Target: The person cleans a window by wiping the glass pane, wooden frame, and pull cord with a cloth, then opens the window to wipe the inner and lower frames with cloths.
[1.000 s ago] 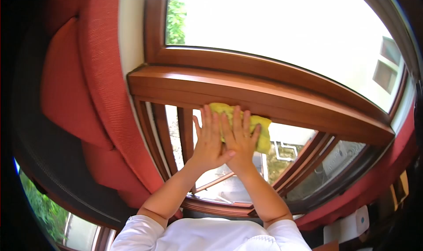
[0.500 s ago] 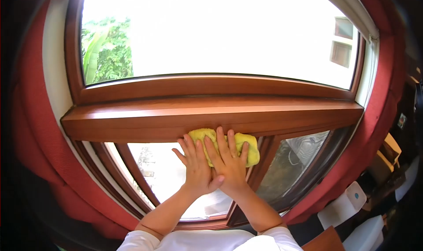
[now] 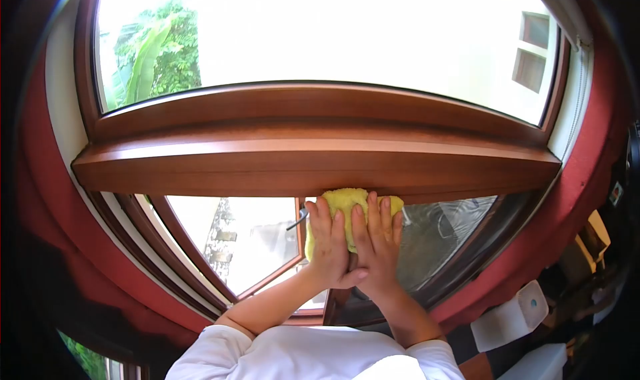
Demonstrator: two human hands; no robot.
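A yellow cloth [image 3: 347,200] is bunched under both my hands, its top edge against the underside of the brown wooden window rail [image 3: 267,173]. My left hand [image 3: 328,247] keeps hold of its left part, fingers pointing up and close together, and a fold of cloth hangs beside it. On the right part of the cloth, my right hand [image 3: 379,247] presses with its fingers slightly apart and holds it too. My thumbs meet between the hands. What lies directly behind the cloth is hidden.
Above the rail is a large window pane [image 3: 333,40]. Below it, a casement with a dark handle [image 3: 297,220] is at the left and a dark pane [image 3: 440,240] at the right. Red curtains [image 3: 47,227] hang at both sides. A white container [image 3: 510,317] stands lower right.
My hands and the cloth have shifted a little to the right and my fingers have drawn closer together. The cloth looks more bunched. The view has shifted, and the casement handle now shows.
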